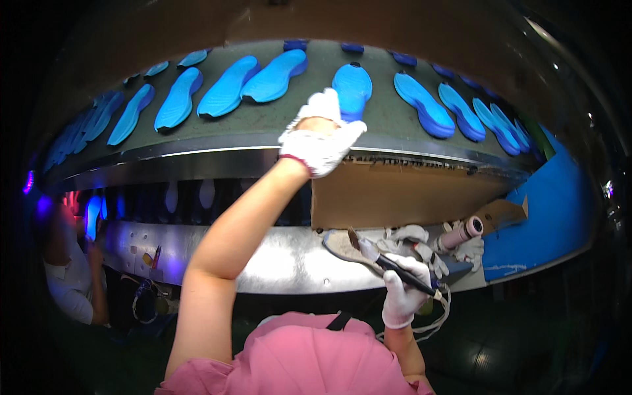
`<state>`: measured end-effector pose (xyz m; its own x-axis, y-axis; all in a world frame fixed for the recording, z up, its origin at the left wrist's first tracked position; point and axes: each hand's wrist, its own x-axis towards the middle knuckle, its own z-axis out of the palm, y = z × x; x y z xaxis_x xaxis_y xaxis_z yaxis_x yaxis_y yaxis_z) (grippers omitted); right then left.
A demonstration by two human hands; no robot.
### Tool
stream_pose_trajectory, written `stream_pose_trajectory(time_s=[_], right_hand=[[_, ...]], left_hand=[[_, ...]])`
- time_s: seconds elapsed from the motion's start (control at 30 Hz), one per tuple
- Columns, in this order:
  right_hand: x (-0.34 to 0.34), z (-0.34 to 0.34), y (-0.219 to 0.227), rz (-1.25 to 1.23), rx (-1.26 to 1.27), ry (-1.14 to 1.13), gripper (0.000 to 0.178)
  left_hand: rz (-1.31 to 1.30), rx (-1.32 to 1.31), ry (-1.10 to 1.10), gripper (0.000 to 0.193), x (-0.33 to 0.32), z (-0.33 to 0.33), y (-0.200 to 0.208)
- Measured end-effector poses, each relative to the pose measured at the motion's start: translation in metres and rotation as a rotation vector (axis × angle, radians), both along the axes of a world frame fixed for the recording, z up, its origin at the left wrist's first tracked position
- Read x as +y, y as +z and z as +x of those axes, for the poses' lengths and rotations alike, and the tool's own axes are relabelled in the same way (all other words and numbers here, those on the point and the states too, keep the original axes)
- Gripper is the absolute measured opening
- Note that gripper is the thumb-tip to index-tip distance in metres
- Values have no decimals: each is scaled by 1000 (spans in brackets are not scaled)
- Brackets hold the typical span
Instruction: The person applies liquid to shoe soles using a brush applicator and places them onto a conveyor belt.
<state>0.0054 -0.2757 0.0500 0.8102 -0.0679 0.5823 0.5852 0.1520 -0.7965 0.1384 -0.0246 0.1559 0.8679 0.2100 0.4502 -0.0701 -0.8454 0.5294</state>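
Note:
My left hand (320, 138), in a white glove with a bare patch on the back, reaches over the belt. Its thumb and fingers close around the near end of a blue shoe sole (353, 87); part of that end is hidden by the glove. My right hand (405, 289), also gloved in white, grips a black-handled brush (401, 271) low at the right. The brush's brown tip is over a grey, sole-shaped piece (341, 246) lying on the metal ledge (289, 263). A pale cord hangs near the handle's end.
Several more blue soles (230, 87) lie along the dark green conveyor belt (263, 122). Below its edge stands a cardboard panel (408, 194). Crumpled white gloves (471, 253) and a pink bottle (461, 234) rest on the ledge, near a blue panel (553, 204). Another person (72, 276) works at the left.

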Motion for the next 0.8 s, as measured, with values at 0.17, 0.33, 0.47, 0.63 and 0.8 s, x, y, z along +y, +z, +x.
stream_pose_trajectory(time_s=[0.17,0.33,0.47,0.63,0.8], right_hand=[[-16,-1,-7,38,166,-53,27],[-13,9,-22,-106,166,-4,27],[2,8,-8,82,399,136,26],[17,21,-20,130,437,122,22],[27,33,-19,217,501,116,17]], left_hand=[[83,-153,-3,54,-15,34,-6],[716,-85,384,39,101,-10,-9],[676,86,334,24,146,-17,-2],[374,-171,268,24,134,-54,-11],[-391,-350,95,15,112,-152,-34]])
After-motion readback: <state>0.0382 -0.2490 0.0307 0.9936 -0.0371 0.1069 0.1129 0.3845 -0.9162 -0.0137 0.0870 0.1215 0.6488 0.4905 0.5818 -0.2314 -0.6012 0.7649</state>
